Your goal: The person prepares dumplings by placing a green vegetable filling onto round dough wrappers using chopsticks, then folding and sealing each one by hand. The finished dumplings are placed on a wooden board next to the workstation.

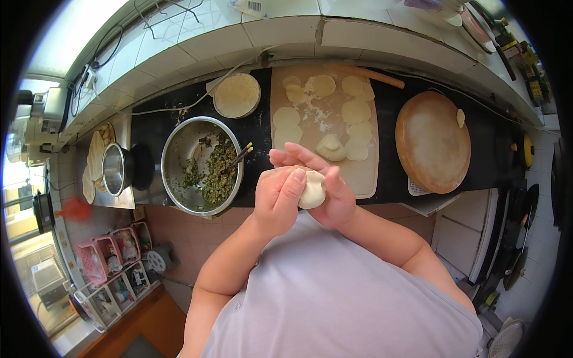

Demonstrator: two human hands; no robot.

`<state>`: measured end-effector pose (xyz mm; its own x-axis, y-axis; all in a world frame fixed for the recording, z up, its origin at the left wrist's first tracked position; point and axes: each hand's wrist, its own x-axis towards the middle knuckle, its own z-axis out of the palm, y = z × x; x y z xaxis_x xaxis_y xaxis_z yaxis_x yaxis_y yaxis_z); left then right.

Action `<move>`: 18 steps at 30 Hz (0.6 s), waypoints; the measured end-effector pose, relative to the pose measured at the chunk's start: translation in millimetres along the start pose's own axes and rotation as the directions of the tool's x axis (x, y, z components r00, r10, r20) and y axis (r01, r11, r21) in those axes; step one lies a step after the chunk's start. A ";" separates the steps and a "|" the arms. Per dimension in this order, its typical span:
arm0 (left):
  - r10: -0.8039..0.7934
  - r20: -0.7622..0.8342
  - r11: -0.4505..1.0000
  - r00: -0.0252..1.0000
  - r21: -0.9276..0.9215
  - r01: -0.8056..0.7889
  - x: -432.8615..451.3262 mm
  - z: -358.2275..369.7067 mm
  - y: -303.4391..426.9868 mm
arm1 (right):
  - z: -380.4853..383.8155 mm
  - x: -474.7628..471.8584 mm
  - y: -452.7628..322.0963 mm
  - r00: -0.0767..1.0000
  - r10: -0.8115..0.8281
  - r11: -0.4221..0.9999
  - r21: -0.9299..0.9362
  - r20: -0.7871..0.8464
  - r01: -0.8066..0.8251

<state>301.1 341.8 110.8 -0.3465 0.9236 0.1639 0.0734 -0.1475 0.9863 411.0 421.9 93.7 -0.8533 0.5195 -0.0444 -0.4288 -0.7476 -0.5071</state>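
Between my hands, in front of my chest, is a white dumpling of dough [313,193]. My left hand [278,199] pinches its upper edge with thumb and fingers, while my right hand [335,197] cups its other side. Just beyond them a lump of dough [331,148] rests on a wooden board [329,176] that is dusted with flour. Flat round dough wrappers [356,112] lie along both sides of the board, some overlapping. Left of my hands, a steel bowl [164,168] holds a chopped green and brown filling [218,176], with chopsticks [244,154] standing in it.
A rolling pin [369,76] lies at the board's far edge. A bowl of flour [237,95] is behind the steel bowl. On the right, a thick round wooden board [433,143] carries a dough scrap. A small steel bowl [117,169] and flat dough pieces [95,156] sit far left.
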 end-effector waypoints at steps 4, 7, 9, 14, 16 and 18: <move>0.330 0.165 0.638 0.930 0.687 -0.348 30.3 18.6 -7.7 | -32.4 -18.9 -36.1 0.955 0.297 0.839 0.473 0.015 -0.268; 0.302 0.330 0.352 0.895 0.834 -0.426 41.7 36.8 -16.9 | -45.5 -20.6 -52.4 0.918 0.358 0.877 0.400 -0.169 -0.268; 0.212 0.371 0.307 0.904 0.853 -0.422 46.2 52.2 -10.7 | -64.3 -23.4 -61.5 0.904 0.363 0.909 0.297 -0.225 -0.291; -0.195 0.436 0.226 0.879 0.891 -0.392 60.5 84.6 -2.0 | -109.2 -30.6 -88.1 0.858 0.355 0.918 -0.038 -0.371 -0.396; -0.313 0.422 0.191 0.851 0.906 -0.379 63.8 100.2 2.7 | -126.1 -38.0 -97.9 0.882 0.271 0.895 -0.237 -0.386 -0.379; -0.407 0.398 0.213 0.822 0.917 -0.338 64.4 106.6 4.8 | -135.6 -43.7 -111.7 0.885 0.197 0.839 -0.393 -0.423 -0.375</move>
<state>378.8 438.2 124.3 0.0571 0.9601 -0.2736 0.9900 -0.0190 0.1397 536.4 538.8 35.5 -0.7140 0.4870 -0.5031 0.0766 -0.6598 -0.7475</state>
